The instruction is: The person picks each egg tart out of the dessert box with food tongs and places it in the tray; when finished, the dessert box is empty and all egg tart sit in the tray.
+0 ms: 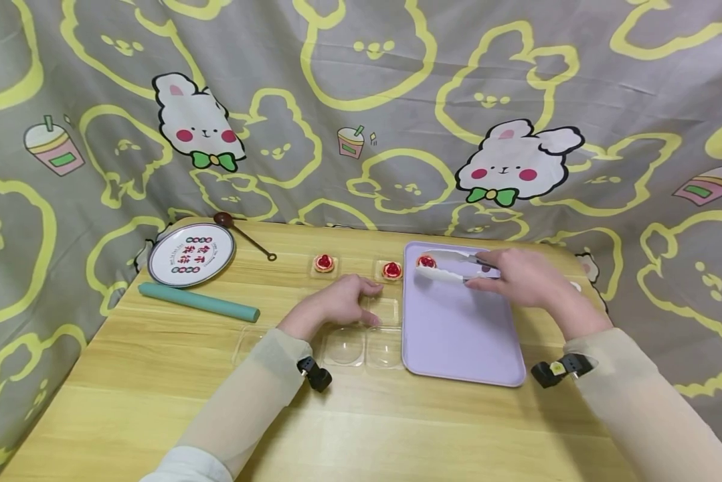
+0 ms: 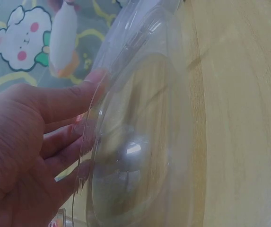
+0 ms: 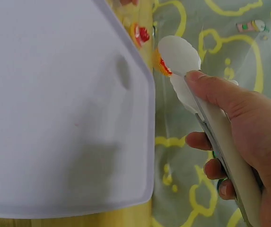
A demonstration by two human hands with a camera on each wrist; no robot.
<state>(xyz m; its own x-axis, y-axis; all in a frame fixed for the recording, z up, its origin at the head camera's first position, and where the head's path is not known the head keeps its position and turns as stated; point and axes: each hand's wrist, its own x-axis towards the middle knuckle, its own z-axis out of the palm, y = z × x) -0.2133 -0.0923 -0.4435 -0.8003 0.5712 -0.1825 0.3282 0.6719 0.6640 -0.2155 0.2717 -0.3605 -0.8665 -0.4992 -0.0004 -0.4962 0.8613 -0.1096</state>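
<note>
My right hand (image 1: pixel 523 281) grips a pair of tongs (image 3: pixel 220 142) with pale, scalloped ends. Between those ends is a small red-topped tart (image 1: pixel 425 262), over the far left corner of the lilac tray (image 1: pixel 463 335). My left hand (image 1: pixel 339 304) holds a clear plastic box (image 1: pixel 385 309) just left of the tray, thumb and fingers on either side. The box's clear lid (image 2: pixel 135 142) fills much of the left wrist view and partly covers the fingertips. Two more tarts sit behind the left hand, one left (image 1: pixel 324 264) and one right (image 1: pixel 391 270), each in clear plastic.
Clear domed lids (image 1: pixel 344 347) lie in front of the left hand. At the table's left are a teal rod (image 1: pixel 198 301), a white plate with red lettering (image 1: pixel 183 258) and a dark long-handled spoon (image 1: pixel 249 237). A patterned curtain (image 1: pixel 397 134) hangs behind the wooden table (image 1: pixel 361 428).
</note>
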